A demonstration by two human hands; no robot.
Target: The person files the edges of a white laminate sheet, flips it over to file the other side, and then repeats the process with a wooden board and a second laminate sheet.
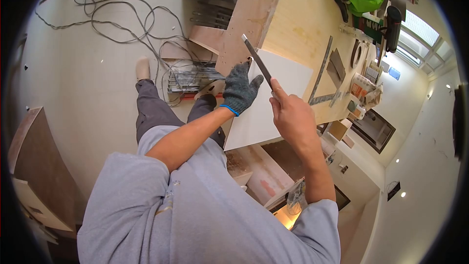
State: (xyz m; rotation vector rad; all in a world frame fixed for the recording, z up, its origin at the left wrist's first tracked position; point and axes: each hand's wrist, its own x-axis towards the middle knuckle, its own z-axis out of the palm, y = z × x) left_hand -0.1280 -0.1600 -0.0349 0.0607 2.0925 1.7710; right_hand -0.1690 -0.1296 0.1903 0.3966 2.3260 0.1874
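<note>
Workbench (298, 19) beneath white panel (266, 102).

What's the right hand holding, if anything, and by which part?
The right hand holds a long, flat metal tool by the end nearer the person.

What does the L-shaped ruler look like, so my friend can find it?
Find the wooden table, then the white board on its edge. Just right of the board lies the ruler: two thin grey strips making a corner, unlike the brown piece beside it.

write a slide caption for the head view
Gloved left hand at the edge of a white panel, bare right hand holding a long flat tool
</note>
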